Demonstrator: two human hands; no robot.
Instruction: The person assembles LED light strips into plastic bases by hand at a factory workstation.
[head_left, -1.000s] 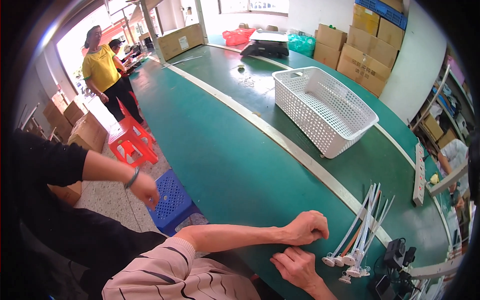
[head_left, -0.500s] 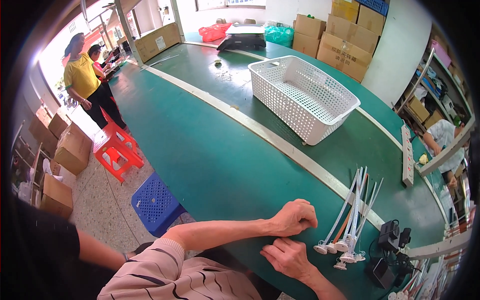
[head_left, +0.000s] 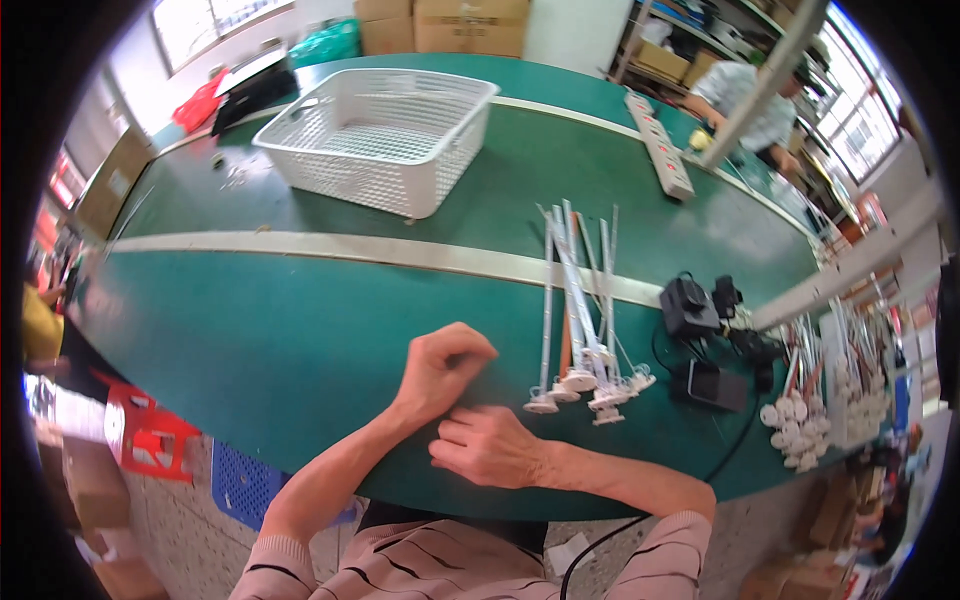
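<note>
Head view: across the green tabletop [head_left: 270,330] we see slim rods [head_left: 546,320] bundled right of both hands, probably light and springy. Left hand [head_left: 445,368] and right hand [head_left: 490,447] show fingers curled into loose fists, nothing visible inside. We'd grip mid-rod, sparing the likely brittle white discs [head_left: 579,381].

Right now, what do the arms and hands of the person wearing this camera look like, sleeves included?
Pale pink fabric sleeves with thin, dark, wavy streaks end around the elbows, leaving both forearms bare. The left hand and right hand are ungloved. No watch or bracelet shows at either wrist.
</note>
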